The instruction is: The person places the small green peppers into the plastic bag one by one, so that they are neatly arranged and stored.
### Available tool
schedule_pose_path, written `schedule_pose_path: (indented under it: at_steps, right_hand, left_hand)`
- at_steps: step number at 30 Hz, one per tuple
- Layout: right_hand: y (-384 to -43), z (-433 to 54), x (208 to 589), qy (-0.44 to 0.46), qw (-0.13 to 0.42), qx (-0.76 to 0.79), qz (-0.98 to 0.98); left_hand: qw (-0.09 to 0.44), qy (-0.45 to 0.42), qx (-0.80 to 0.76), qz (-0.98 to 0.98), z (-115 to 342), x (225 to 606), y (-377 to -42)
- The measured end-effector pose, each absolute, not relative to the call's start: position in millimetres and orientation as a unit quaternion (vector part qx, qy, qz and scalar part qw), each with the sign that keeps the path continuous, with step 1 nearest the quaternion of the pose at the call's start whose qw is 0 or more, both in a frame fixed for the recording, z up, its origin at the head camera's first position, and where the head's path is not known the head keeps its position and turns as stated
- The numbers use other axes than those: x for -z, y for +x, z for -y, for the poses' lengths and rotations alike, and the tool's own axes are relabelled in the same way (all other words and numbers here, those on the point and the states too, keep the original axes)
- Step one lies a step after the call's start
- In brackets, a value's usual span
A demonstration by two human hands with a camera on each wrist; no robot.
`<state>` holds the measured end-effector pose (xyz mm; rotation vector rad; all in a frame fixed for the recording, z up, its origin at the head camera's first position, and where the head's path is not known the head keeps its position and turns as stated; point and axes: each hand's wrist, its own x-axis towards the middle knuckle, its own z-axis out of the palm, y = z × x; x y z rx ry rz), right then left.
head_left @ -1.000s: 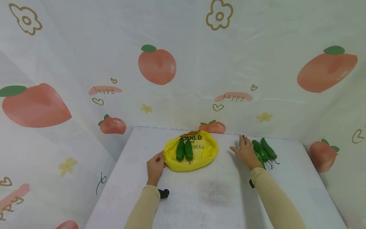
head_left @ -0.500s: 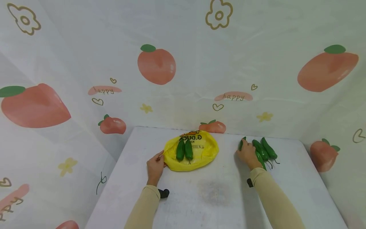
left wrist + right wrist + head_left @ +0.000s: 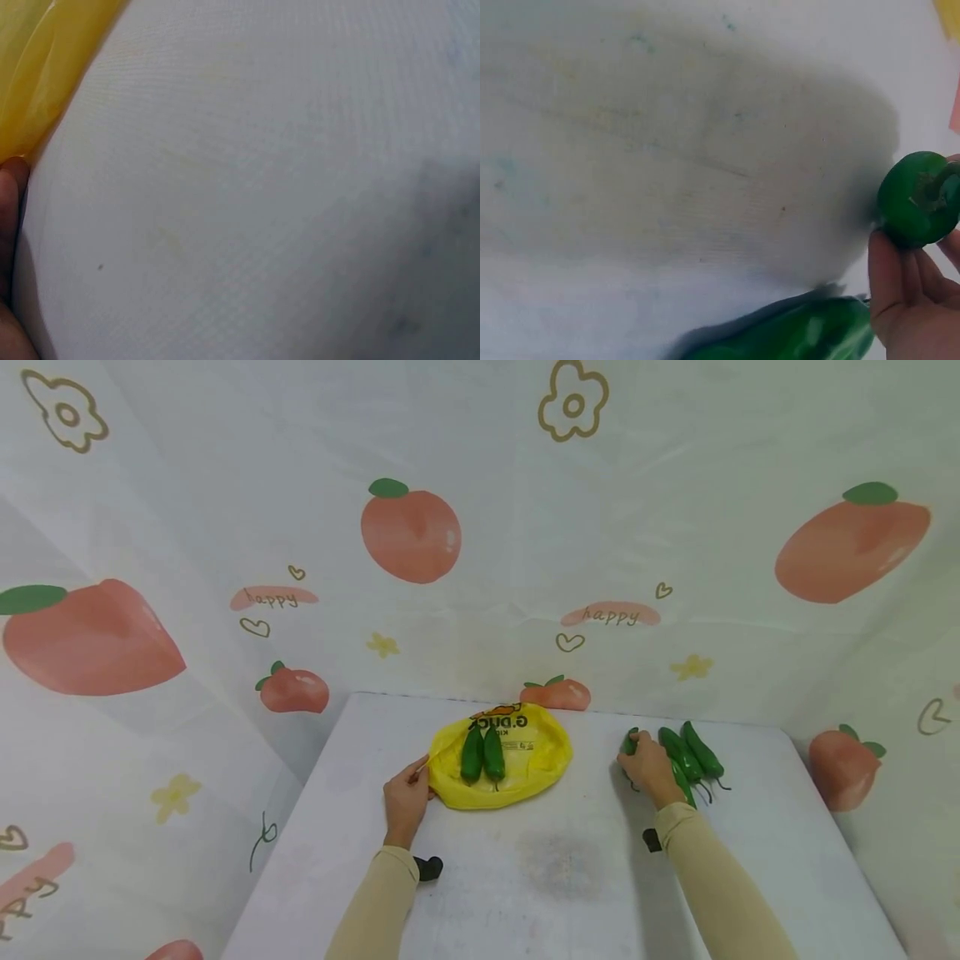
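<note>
A yellow plastic bag (image 3: 546,764) lies spread on the table, its opening facing up and printed letters inside. Two green peppers (image 3: 472,758) rest side by side in its left part. My left hand (image 3: 406,803) pinches the bag's left edge; in the left wrist view only fingertips (image 3: 10,195) show beside the yellow film (image 3: 45,67). Over on the right, my right hand (image 3: 651,770) grips another green pepper (image 3: 915,202), whose stem end faces the right wrist camera. Just right of that hand lie several more green peppers (image 3: 702,750), one partly hidden by the hand.
The white table (image 3: 480,893) ends at the back against a printed cloth wall (image 3: 480,635). Between bag and right hand is a strip of bare tabletop. A dark strap part shows at each wrist.
The right hand has gone from spread fingers over the pepper to gripping it, and the pepper has tipped, its stem now showing below the fingers. The left hand and bag have stayed put.
</note>
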<state>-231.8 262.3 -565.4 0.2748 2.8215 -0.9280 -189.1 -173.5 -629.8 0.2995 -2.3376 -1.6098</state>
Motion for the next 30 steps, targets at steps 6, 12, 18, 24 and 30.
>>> schedule_pose_path:
  at_steps: [6,12,18,24,30]
  right_hand:
    - [-225,-261,566,0.113,0.065,0.360,-0.924]
    - [-223,-259,568,0.123,0.062,0.364,-0.921]
    - [-224,-258,567,0.126,0.063,0.373,-0.917]
    - [-223,-257,565,0.129,0.073,0.370,-0.917]
    - [-221,-252,561,0.112,0.073,0.378,-0.916]
  left_hand:
    - [0.140,0.107,0.556,0.812,175,632,-189]
    - [0.140,0.106,0.565,0.806,176,635,-188]
    - [0.146,0.102,0.574,0.799,176,636,-189]
    - [0.144,0.106,0.576,0.798,176,636,-190]
    - [0.135,0.109,0.581,0.795,176,634,-191]
